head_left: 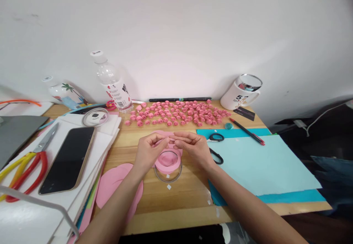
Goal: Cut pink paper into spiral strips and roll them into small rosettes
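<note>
My left hand point(150, 149) and my right hand point(194, 147) meet over the middle of the table, thumbs and fingertips pinched together. Between them is a small piece of pink paper point(172, 141), partly covered by the fingers. Just below lie curling pink paper cut-outs point(168, 169) and a clear roll of tape point(168, 181). Flat rounded pink paper pieces point(110, 185) rest beside my left forearm. Many small rolled pink paper roses point(176, 113) spread out beyond my hands. Black-handled scissors point(216, 137) lie close to my right hand, partly hidden by it.
At left, a phone point(68, 159) and red-and-yellow scissors point(38, 152) lie on stacked white paper. A water bottle point(114, 86) and a white mug point(241, 93) stand near the wall. Light blue paper point(264, 163) and a pen point(248, 132) are at right.
</note>
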Demonstrator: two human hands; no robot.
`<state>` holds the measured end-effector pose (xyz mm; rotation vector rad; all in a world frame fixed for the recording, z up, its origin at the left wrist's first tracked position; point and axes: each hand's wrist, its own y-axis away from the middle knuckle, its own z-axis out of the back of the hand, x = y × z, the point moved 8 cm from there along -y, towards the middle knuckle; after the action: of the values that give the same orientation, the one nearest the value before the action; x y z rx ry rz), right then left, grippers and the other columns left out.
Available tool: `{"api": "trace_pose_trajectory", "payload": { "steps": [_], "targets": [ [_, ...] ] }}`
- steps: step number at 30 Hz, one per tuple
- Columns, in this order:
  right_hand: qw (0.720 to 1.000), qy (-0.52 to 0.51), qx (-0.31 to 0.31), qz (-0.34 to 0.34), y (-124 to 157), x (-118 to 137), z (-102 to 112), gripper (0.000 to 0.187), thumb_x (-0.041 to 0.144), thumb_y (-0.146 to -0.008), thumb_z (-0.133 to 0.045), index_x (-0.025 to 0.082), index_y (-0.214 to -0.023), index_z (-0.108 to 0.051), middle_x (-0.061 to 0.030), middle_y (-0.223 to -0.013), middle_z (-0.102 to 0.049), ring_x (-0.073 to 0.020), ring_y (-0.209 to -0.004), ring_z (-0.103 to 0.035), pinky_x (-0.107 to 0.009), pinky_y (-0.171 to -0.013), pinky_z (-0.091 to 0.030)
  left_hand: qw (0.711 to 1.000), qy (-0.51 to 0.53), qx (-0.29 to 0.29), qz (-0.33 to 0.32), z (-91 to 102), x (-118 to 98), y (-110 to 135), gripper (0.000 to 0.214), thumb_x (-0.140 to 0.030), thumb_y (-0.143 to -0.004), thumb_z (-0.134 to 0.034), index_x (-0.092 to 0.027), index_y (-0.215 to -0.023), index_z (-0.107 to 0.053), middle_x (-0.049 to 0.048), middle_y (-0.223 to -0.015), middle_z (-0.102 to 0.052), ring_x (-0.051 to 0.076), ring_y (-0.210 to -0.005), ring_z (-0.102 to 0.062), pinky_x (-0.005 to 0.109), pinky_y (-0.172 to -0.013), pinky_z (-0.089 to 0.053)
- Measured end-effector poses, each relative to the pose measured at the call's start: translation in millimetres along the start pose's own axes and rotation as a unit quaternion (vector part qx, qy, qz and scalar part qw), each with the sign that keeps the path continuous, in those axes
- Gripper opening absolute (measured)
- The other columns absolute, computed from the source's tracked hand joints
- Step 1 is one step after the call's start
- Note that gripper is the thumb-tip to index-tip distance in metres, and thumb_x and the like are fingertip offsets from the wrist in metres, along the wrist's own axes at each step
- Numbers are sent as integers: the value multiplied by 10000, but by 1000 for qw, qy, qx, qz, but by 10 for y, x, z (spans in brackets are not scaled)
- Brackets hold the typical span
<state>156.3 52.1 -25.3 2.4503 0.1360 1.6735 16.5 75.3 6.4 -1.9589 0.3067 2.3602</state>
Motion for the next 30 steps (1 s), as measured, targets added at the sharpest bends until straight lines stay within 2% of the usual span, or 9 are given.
{"api": "trace_pose_trajectory", "payload": {
  "steps": [10,15,20,30],
  "targets": [
    [1000,4,1,7,8,20,-8,260,246,-605,-764,203,-854,-703,-52,-897,-733,-236,-862,-690,-340,-727,-572,1000,13,2,0,-7,14,0,159,-296,-689,-651,-141,-687,-684,41,-687,-700,141,-628,-624,216,-584,-476],
    [999,16,23,18,19,56,-49,288,224,-605,-764,227,-885,-701,-33,-950,-723,-219,-859,-691,-353,-792,-559,1000,24,-5,-4,12,10,-9,158,-293,-684,-648,-138,-668,-674,46,-683,-698,143,-630,-625,224,-596,-482],
    [1000,12,8,16,20,61,-36,262,243,-604,-767,220,-858,-708,-37,-920,-729,-215,-810,-699,-358,-767,-566,1000,22,-4,-6,5,9,-3,149,-284,-691,-643,-139,-677,-674,39,-682,-695,137,-629,-620,217,-593,-479],
    [1000,8,8,24,9,14,-22,263,283,-655,-736,199,-900,-691,-57,-912,-732,-219,-845,-690,-367,-778,-557,999,35,11,-12,-24,19,-11,162,-299,-683,-661,-139,-695,-679,56,-730,-713,164,-679,-647,242,-626,-500]
  ]
}}
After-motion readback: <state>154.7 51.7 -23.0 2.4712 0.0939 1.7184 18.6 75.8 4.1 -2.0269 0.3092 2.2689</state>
